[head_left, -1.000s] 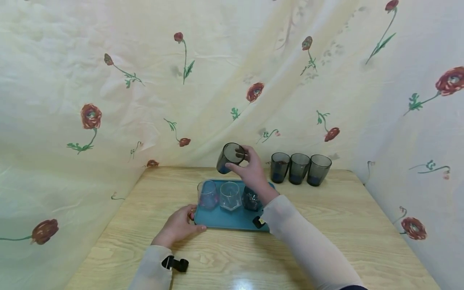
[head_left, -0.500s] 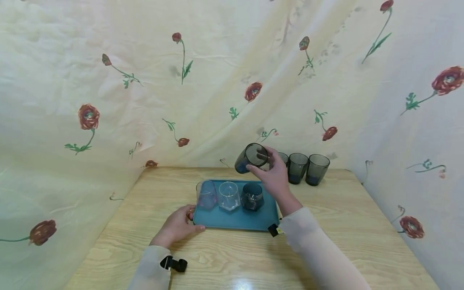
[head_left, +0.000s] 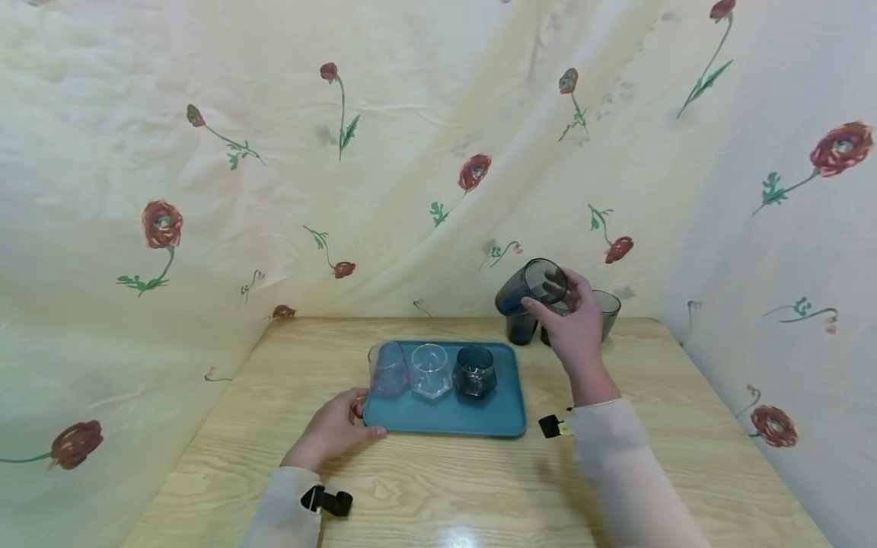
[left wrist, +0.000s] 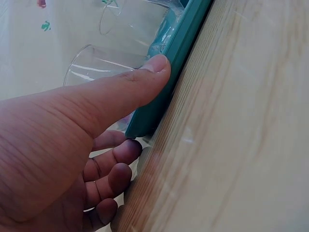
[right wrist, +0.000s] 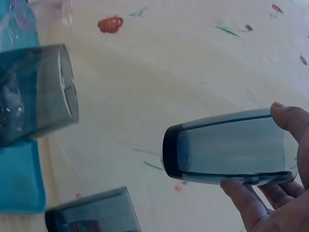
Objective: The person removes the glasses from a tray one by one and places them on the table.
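Note:
My right hand (head_left: 578, 335) holds a tall dark glass (head_left: 518, 293) by its rim end, tilted and raised in front of the standing dark glasses. In the right wrist view the thumb and fingers of the right hand (right wrist: 285, 193) pinch the glass (right wrist: 231, 147) near its mouth. The left hand (head_left: 333, 431) grips the left end of a blue tray (head_left: 438, 418), thumb at its front corner. The left wrist view shows the left thumb (left wrist: 130, 87) on the tray's edge (left wrist: 181, 58), fingers curled beside it.
On the tray, from left to right, stand a pinkish glass (head_left: 389, 371), a clear glass (head_left: 431, 373) and a short dark glass (head_left: 474, 373). Tall dark glasses (head_left: 522, 329) stand behind, partly hidden by the right hand. A flowered cloth hangs behind the wooden table (head_left: 425, 487).
My right hand has moved right with the tilted glass, from above the tray to the standing dark glasses. The left hand stays on the tray.

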A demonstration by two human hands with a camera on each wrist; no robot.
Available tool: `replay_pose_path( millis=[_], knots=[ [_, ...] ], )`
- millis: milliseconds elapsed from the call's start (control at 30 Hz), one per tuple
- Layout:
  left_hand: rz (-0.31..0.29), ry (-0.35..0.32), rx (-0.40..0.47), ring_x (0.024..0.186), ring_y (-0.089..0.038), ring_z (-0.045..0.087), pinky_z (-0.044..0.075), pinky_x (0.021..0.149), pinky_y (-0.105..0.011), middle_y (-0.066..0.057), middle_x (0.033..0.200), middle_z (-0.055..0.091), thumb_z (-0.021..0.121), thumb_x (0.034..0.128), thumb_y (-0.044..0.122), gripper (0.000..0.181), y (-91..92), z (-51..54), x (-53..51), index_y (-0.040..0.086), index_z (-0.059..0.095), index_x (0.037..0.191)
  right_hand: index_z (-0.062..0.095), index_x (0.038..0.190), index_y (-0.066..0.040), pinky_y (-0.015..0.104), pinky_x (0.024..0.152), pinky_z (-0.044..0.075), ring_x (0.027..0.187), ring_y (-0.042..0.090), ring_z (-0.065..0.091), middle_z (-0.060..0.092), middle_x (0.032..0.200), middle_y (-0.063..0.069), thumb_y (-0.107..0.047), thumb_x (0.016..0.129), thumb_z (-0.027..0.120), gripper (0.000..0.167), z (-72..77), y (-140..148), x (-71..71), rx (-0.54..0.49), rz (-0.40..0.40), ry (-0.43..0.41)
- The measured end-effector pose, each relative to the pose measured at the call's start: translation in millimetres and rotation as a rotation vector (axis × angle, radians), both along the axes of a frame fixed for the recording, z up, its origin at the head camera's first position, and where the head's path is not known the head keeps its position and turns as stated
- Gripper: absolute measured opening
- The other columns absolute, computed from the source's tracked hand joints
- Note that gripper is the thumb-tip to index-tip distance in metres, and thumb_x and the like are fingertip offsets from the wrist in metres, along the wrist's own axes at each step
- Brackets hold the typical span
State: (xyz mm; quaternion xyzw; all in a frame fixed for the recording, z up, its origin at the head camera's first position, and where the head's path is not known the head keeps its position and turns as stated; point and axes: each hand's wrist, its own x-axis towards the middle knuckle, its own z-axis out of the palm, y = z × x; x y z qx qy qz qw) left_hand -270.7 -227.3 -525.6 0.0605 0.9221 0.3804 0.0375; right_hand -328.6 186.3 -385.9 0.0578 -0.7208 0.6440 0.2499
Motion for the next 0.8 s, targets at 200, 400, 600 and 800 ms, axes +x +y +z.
replay_pose_path(
  millis=[200, 400, 600, 800],
  knots=[
    [0.008, 0.003, -0.008, 0.084, -0.017, 0.053, 0.046, 0.079, -0.039, 0.001, 0.096, 0.058, 0.093, 0.0782, 0.046, 0.089, -0.1, 0.9, -0.3, 0.014, 0.054, 0.152, 0.054, 0.149, -0.023, 0.024, 0.087, 0.047, 0.127, 0.021, 0.055, 0.059, 0.143, 0.001, -0.029, 0.084, 0.092, 0.076, 5.7, 19, 0.4, -0.022, -0.069, -0.017],
    [0.006, 0.004, 0.003, 0.078, -0.017, 0.054, 0.047, 0.075, -0.037, 0.001, 0.097, 0.058, 0.094, 0.0770, 0.047, 0.092, -0.6, -2.0, -1.1, 0.014, 0.054, 0.152, 0.057, 0.147, -0.023, 0.022, 0.077, 0.051, 0.124, 0.021, 0.055, 0.060, 0.142, 0.000, -0.024, 0.082, 0.093, 0.074, 6.3, 37, -0.2, -0.054, -0.137, -0.014],
    [0.001, 0.008, 0.013, 0.078, -0.017, 0.055, 0.048, 0.075, -0.037, 0.000, 0.099, 0.058, 0.093, 0.0771, 0.047, 0.092, -0.6, -2.6, -1.6, 0.013, 0.053, 0.152, 0.057, 0.147, -0.027, 0.027, 0.086, 0.044, 0.123, 0.016, 0.052, 0.060, 0.141, -0.004, -0.028, 0.081, 0.094, 0.076, 8.1, 58, -1.8, -0.076, -0.227, -0.044],
    [-0.003, 0.012, 0.016, 0.077, -0.017, 0.054, 0.048, 0.075, -0.037, 0.001, 0.098, 0.058, 0.093, 0.0771, 0.047, 0.093, -0.6, -2.8, -2.4, 0.013, 0.053, 0.153, 0.060, 0.144, -0.026, 0.020, 0.077, 0.052, 0.123, 0.015, 0.051, 0.059, 0.140, -0.003, -0.026, 0.077, 0.096, 0.077, 10.8, 76, -2.4, -0.141, -0.304, -0.069]
  ],
)
